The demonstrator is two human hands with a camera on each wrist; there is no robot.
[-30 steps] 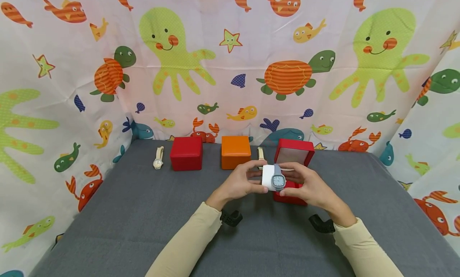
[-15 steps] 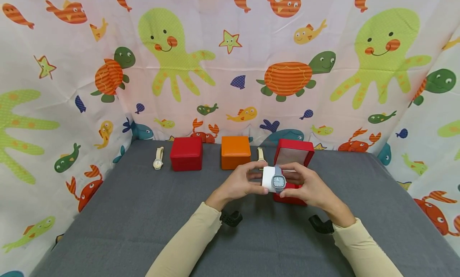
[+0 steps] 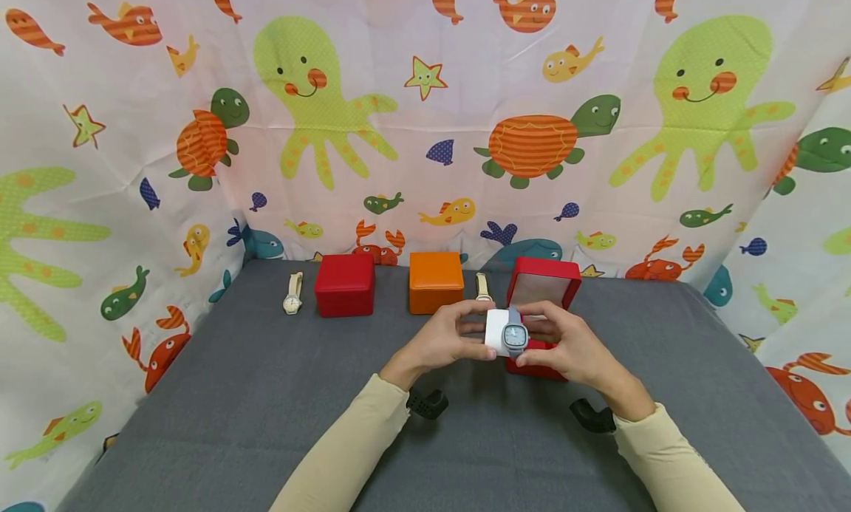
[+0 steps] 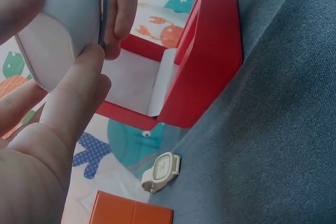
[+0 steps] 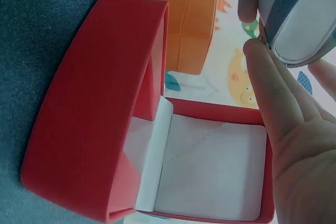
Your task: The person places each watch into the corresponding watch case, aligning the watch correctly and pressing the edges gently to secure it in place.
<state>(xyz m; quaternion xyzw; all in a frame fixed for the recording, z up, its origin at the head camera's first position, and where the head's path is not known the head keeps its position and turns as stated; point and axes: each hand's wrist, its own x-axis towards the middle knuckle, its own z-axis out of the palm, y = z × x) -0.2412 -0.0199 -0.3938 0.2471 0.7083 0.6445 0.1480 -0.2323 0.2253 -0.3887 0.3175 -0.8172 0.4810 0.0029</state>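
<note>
A grey-blue wristwatch (image 3: pixel 515 335) is wrapped around a white watch cushion (image 3: pixel 495 330), held up between both hands. My left hand (image 3: pixel 439 340) grips the cushion's left end between thumb and fingers. From the other side, my right hand (image 3: pixel 572 346) pinches the watch and cushion with thumb and fingers. Below and behind them stands a red watch box (image 3: pixel 545 277), its lid raised; in the left wrist view the box (image 4: pixel 210 51) has a white lining inside the lid. In the right wrist view, the strap (image 5: pixel 289 3) runs around the cushion, and the fingertips touch its edge.
To the left stand a closed orange box (image 3: pixel 436 283) and a closed red box (image 3: pixel 345 285). A cream watch (image 3: pixel 292 294) lies at the far left; another cream watch (image 3: pixel 482 285) is partly hidden behind the left hand. A printed curtain (image 3: pixel 425 150) backs the grey cloth (image 3: pixel 266 416).
The cushion and watch have dipped very slightly in the head view. Both hands keep their hold, and the boxes and other watches stay where they were.
</note>
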